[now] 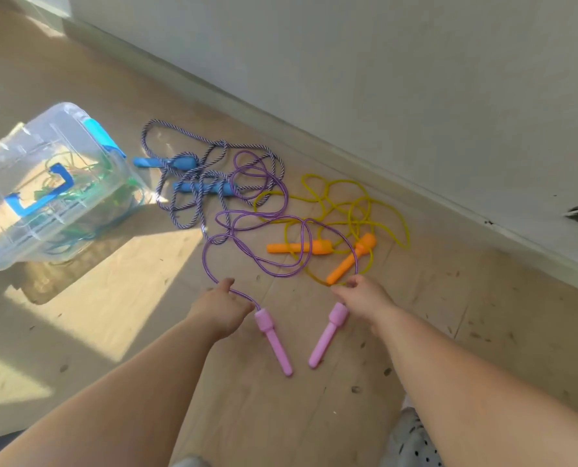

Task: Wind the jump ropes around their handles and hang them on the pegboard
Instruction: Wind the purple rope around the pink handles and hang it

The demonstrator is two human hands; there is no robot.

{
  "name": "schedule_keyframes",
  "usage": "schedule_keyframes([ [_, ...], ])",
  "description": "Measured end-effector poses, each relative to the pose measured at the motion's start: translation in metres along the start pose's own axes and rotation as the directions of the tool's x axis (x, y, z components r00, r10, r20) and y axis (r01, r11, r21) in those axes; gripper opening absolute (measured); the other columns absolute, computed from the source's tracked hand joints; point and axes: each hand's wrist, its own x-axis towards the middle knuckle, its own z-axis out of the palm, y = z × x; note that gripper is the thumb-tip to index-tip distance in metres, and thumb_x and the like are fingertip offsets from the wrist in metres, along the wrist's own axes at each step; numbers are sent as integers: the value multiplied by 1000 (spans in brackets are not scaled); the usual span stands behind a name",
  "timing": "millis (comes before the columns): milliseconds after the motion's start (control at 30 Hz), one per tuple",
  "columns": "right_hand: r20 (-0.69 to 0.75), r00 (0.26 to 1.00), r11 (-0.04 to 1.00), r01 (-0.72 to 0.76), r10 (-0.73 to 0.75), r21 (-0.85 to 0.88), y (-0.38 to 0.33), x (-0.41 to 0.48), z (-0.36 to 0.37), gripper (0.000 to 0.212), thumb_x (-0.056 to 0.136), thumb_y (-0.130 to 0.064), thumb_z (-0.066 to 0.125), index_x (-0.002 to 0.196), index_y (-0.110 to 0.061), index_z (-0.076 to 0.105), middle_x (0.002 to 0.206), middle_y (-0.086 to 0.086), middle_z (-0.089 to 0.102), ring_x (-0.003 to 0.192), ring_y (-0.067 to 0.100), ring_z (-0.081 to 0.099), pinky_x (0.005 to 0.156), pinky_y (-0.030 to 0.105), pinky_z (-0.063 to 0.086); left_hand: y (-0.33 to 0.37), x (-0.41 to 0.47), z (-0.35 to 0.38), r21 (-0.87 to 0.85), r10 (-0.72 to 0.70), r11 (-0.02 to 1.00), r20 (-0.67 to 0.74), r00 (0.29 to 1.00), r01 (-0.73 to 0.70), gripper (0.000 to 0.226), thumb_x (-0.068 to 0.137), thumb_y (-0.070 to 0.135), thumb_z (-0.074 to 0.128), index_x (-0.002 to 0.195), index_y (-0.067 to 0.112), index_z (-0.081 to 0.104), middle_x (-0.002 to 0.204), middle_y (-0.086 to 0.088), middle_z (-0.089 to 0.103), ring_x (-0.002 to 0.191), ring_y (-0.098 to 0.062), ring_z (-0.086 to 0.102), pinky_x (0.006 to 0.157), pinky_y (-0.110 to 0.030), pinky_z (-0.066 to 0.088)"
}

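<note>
Left hand (221, 310) and right hand (365, 298) pinch the purple rope (204, 254), lower centre; yanking it could drag the tangled yellow rope (407, 232) along.

Two forearms, bare as far as they show, end in the left hand (221, 310) and the right hand (365, 298). Beside the right arm, at the bottom edge, is white clothing (410, 436) scattered with small black spots.
</note>
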Motion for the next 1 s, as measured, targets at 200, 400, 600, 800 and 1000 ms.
schedule_keyframes([
  [200, -28, 1000, 999, 4, -3, 35, 14, 16, 20, 25, 90, -30, 67, 106, -11, 67, 103, 10, 70, 97, 27, 65, 83, 34, 50, -7, 40, 12, 17, -30, 999, -65, 997, 32, 76, 89, 55, 62, 154, 26, 37, 153, -13, 29, 141, -29, 36, 113, -38, 36],
  [400, -153, 982, 991, 120, -108, 66, 15, 3, 16, 21, 90, -31, 68, 74, -17, 68, 71, 1, 67, 70, 18, 61, 68, 33, 47, -2, 40, 13, -12, -76, 997, -129, 989, 75, 46, 94, 49, 58, 109, 6, 66, 117, -15, 60, 136, -29, 32, 104, -37, 41],
  [600, -267, 963, 910, 147, -42, 388, 0, -16, 8, 24, 92, -33, 63, 106, -18, 50, 64, 6, 59, 50, 28, 61, 59, 43, 53, 0, 16, 1, -504, -232, 860, -248, 941, 79, 23, 82, 22, 80, 83, 3, 67, 79, -13, 65, 77, -31, 63, 75, -41, 53],
  [800, -179, 984, 876, 91, -5, 473, -17, -80, -10, 19, 103, -17, 45, 93, -14, 62, 37, -7, 41, 41, 21, 41, 51, 30, 36, 13, -56, -16, -808, -221, 589, -145, 964, 14, 29, 83, 5, 75, 74, 11, 48, 69, -12, 53, 55, -26, 59, 69, -42, 54],
  [1000, -20, 994, 861, -85, 109, 501, -46, -219, -63, 30, 99, -6, 38, 70, -6, 45, 40, 5, 42, 54, 27, 48, 51, 31, 33, 27, -223, -42, -792, -198, 609, -107, 974, 37, 15, 91, 19, 66, 86, 9, 58, 72, -3, 44, 60, -21, 42, 54, -29, 39],
])
